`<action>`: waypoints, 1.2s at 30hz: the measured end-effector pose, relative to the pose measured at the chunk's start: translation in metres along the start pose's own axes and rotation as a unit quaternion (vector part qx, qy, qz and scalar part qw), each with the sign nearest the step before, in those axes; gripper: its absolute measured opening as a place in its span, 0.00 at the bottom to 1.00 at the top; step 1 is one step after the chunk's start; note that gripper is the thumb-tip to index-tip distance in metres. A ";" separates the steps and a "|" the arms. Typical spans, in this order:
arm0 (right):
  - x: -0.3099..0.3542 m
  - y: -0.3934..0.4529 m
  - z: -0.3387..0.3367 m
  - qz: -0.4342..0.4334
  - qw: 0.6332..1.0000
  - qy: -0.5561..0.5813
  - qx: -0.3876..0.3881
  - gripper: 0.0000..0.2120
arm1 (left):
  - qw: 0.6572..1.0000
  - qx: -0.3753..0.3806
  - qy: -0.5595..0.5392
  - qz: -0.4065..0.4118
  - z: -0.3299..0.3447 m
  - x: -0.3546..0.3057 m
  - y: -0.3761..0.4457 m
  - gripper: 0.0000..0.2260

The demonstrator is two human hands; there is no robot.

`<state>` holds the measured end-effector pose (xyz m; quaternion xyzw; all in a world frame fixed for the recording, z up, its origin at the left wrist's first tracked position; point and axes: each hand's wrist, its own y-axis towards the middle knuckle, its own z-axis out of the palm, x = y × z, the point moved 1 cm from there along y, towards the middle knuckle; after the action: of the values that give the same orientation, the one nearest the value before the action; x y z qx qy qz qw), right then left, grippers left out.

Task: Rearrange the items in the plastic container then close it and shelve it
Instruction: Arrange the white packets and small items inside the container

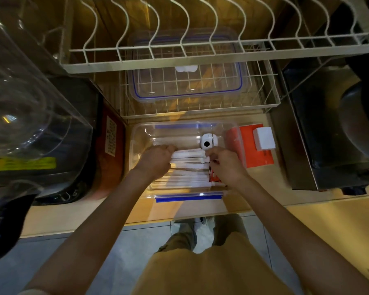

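Note:
A clear plastic container [141,133] with blue clips stands open on the wooden counter in front of me. Inside lies a stack of white wrapped sticks [189,167], a small white round device [207,141] at the far right, and something red [213,177] by the right wall. My left hand [158,160] grips the left end of the white sticks. At their right end, my right hand [226,165] pinches them. The clear lid [188,90] with a blue seal rests on the lower wire rack behind the container.
A white wire dish rack [200,58] overhangs the lid. An orange box [258,152] with a small white box [264,138] on it sits right of the container. A large clear water bottle [30,103] stands left, a metal appliance [332,128] right.

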<state>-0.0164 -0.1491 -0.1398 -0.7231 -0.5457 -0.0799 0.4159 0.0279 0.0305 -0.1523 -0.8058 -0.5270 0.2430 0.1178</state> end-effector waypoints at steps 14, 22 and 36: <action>0.004 0.011 -0.013 -0.082 0.996 0.044 0.014 0.10 | 0.979 0.129 -0.157 0.030 0.010 -0.005 -0.030 0.15; 0.019 0.031 0.015 -0.164 0.971 -0.124 0.119 0.09 | 0.950 0.145 -0.274 -0.013 0.006 -0.005 -0.044 0.13; 0.044 0.039 0.045 -0.227 0.913 -0.325 0.096 0.13 | 0.990 -0.128 -0.047 0.021 0.031 -0.021 -0.069 0.24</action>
<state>0.0188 -0.0885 -0.1633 -0.5226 -0.8050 0.1201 0.2537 -0.0497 0.0380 -0.1418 -0.8131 -0.5414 0.2134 -0.0162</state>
